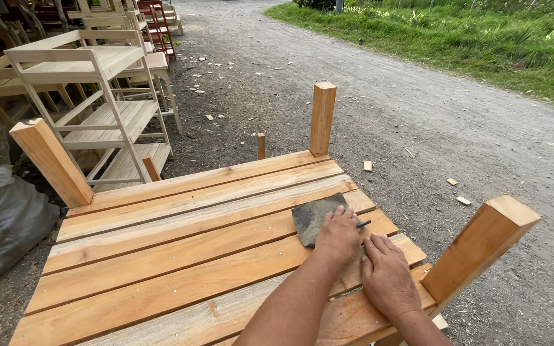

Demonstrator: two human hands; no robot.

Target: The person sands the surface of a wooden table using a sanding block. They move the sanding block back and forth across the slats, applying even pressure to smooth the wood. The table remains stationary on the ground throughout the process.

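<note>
An upturned wooden table of pale planks lies in front of me, its square legs pointing upward. A dark grey sheet of sandpaper lies flat on the planks near the right side. My left hand presses down on its near edge, fingers closed over it. A thin dark stick-like object pokes out just right of that hand. My right hand rests flat on the planks beside it, fingers together, holding nothing.
Stacked unfinished wooden shelves and chairs stand at the left. A grey sack sits low left. A gravel road strewn with wood offcuts runs ahead, with grass on the far right.
</note>
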